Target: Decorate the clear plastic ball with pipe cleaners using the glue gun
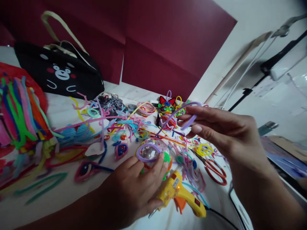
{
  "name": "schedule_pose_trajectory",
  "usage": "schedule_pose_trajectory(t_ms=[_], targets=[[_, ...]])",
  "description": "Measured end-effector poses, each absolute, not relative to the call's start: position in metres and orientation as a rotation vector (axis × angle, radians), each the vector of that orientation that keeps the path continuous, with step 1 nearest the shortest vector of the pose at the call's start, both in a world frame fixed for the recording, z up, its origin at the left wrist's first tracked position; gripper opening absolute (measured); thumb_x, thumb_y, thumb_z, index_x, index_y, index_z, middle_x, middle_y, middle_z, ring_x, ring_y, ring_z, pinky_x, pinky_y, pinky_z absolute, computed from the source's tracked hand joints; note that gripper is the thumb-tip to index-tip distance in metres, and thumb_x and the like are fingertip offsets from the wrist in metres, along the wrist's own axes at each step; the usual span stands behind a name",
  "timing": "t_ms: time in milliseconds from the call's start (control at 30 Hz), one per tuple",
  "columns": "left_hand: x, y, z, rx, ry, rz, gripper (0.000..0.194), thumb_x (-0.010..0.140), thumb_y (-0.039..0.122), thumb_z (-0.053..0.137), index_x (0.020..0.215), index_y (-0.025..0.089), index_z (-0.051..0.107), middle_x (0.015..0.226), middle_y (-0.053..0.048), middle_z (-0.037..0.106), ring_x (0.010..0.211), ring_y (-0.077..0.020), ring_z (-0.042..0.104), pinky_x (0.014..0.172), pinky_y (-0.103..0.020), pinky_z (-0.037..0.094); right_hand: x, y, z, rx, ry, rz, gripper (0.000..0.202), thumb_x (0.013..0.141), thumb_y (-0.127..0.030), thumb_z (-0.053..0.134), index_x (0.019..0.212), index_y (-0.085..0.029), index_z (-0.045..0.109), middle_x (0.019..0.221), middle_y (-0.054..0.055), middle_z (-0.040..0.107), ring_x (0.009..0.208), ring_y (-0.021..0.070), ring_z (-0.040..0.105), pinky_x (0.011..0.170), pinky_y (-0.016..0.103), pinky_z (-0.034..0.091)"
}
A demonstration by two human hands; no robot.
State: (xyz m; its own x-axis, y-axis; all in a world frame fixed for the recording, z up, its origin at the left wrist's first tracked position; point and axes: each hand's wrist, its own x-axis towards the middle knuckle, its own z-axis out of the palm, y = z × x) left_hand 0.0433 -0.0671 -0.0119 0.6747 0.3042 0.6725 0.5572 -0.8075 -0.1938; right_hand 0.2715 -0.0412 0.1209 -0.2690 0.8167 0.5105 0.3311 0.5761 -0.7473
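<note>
My left hand (141, 182) is closed on a clear, shiny round piece (153, 153) low in the middle. A purple pipe-cleaner loop (139, 152) and a green coil (167, 157) sit on this piece. Raised to the right, my right hand (225, 134) pinches a bent purple pipe cleaner (177, 112). Its long end slants down toward the round piece; I cannot tell whether they touch. Just beside my left hand lies a yellow glue gun (178, 193), its small orange light lit. Part of the round piece is hidden behind my left fingers.
Loose pipe cleaners and coils litter the white table. Orange-handled scissors (216, 172) lie at the right. A red bag of pipe cleaners (20, 111) and a black bag (59, 75) stand at the left. Decorated figures (167, 107) stand at the back. The glue gun's black cord (223, 217) runs right.
</note>
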Motion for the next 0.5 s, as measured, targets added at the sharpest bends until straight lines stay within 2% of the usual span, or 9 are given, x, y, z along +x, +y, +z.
schedule_pose_trajectory(t_ms=[133, 233, 300, 367, 433, 500], targets=[[0.043, -0.067, -0.012, -2.522, -0.678, -0.929, 0.053, 0.095, 0.050, 0.055, 0.134, 0.014, 0.058, 0.143, -0.012, 0.057, 0.114, -0.0273, 0.061, 0.099, -0.043, 0.043, 0.270, -0.040, 0.130, -0.940, -2.013, 0.303, 0.031, 0.086, -0.019, 0.075, 0.114, -0.032, 0.074, 0.103, 0.003, 0.077, 0.091, 0.0244, 0.075, 0.082, 0.043, 0.064], [0.043, -0.068, -0.012, -2.541, -0.691, -0.941, 0.055, 0.093, 0.050, 0.058, 0.135, 0.015, 0.057, 0.142, -0.011, 0.059, 0.115, -0.0269, 0.061, 0.101, -0.043, 0.045, 0.269, -0.036, 0.135, -0.897, -2.153, -0.152, 0.028, 0.089, -0.022, 0.072, 0.113, -0.037, 0.074, 0.096, 0.001, 0.076, 0.081, 0.0214, 0.072, 0.075, 0.038, 0.062], [0.043, -0.067, -0.013, -2.545, -0.695, -0.945, 0.055, 0.094, 0.050, 0.058, 0.136, 0.015, 0.056, 0.141, -0.011, 0.059, 0.114, -0.0264, 0.062, 0.101, -0.043, 0.045, 0.266, -0.034, 0.140, -0.876, -2.282, -0.478, 0.021, 0.092, -0.024, 0.067, 0.110, -0.034, 0.074, 0.088, 0.003, 0.071, 0.077, 0.0193, 0.068, 0.069, 0.035, 0.058], [0.043, -0.065, -0.013, -2.537, -0.689, -0.952, 0.054, 0.095, 0.050, 0.056, 0.136, 0.015, 0.056, 0.141, -0.011, 0.059, 0.113, -0.0262, 0.062, 0.101, -0.042, 0.045, 0.262, -0.032, 0.145, -0.846, -2.412, -0.749, 0.014, 0.094, -0.026, 0.063, 0.099, -0.028, 0.076, 0.088, 0.006, 0.066, 0.080, 0.0212, 0.064, 0.068, 0.036, 0.053], [0.043, -0.063, -0.014, -2.518, -0.666, -0.982, 0.052, 0.097, 0.048, 0.053, 0.136, 0.014, 0.057, 0.140, -0.011, 0.060, 0.112, -0.0264, 0.062, 0.100, -0.042, 0.044, 0.257, -0.029, 0.148, -0.807, -2.528, -0.807, 0.018, 0.097, -0.025, 0.058, 0.091, -0.024, 0.076, 0.093, 0.008, 0.066, 0.086, 0.0228, 0.063, 0.072, 0.037, 0.051], [0.043, -0.061, -0.015, -2.504, -0.630, -1.009, 0.050, 0.098, 0.046, 0.051, 0.135, 0.013, 0.057, 0.140, -0.010, 0.060, 0.112, -0.0261, 0.062, 0.099, -0.040, 0.043, 0.254, -0.024, 0.149, -0.763, -2.641, -0.628, 0.023, 0.100, -0.023, 0.052, 0.092, -0.022, 0.074, 0.096, 0.007, 0.068, 0.086, 0.0197, 0.065, 0.072, 0.033, 0.051]])
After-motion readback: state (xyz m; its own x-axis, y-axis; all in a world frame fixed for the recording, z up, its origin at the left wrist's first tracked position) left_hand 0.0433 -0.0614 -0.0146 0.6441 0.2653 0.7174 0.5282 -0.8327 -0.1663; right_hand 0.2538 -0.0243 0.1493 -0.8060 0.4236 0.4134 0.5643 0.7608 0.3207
